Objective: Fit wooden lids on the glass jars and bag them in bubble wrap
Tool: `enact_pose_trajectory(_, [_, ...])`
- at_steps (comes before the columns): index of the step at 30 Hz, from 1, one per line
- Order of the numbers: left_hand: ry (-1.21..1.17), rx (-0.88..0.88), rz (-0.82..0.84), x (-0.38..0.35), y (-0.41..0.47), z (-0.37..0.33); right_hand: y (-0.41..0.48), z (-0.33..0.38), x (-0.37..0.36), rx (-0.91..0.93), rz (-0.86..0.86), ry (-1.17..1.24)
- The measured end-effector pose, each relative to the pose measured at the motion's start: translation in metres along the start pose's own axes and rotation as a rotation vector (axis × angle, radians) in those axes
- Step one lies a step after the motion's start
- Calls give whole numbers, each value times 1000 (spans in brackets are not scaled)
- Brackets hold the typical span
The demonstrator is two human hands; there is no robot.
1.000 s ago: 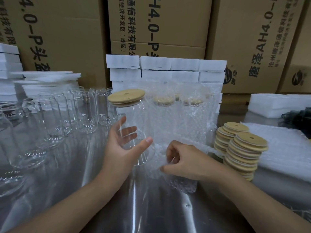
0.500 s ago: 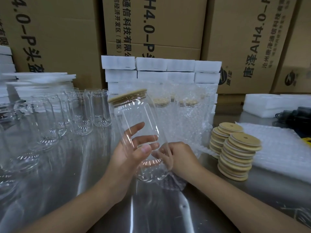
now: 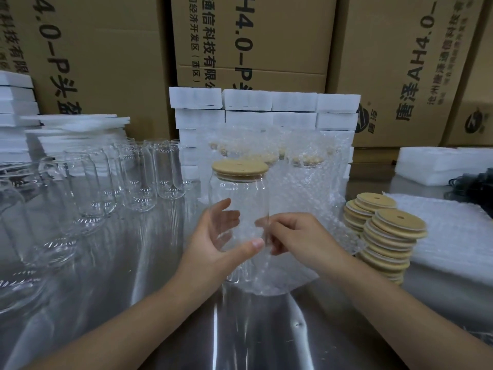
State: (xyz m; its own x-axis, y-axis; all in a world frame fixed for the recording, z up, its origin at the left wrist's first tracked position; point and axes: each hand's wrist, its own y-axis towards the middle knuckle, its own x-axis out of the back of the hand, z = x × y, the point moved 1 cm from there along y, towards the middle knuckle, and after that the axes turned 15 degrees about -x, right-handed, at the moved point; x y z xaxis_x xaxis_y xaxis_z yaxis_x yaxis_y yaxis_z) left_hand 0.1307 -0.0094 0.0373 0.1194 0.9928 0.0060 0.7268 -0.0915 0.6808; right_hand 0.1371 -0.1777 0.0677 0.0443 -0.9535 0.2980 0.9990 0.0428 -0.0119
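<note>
Several printed cardboard cartons (image 3: 266, 36) back a shiny steel table (image 3: 253, 329) holding blocky white foam slabs (image 3: 248, 100), clear empty jars (image 3: 170, 177) at left and stacked round wooden discs (image 3: 392, 236) at right. At centre, the left hand (image 3: 213, 244) cups an upright glass jar (image 3: 240, 193) capped by a flat wooden lid (image 3: 239, 168). The right hand (image 3: 301, 239) pinches the nubbly bubble-wrap bag (image 3: 288, 273) beside the jar's lower half.
</note>
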Motion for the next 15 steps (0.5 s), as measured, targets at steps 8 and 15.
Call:
enact_pose_trajectory(8, [93, -37, 52, 2, 1, 3, -18, 1, -8, 171, 9, -97])
enact_pose_trajectory(15, [101, -152, 145, 1, 1, -1, -18, 1, -6, 178, -110, -253])
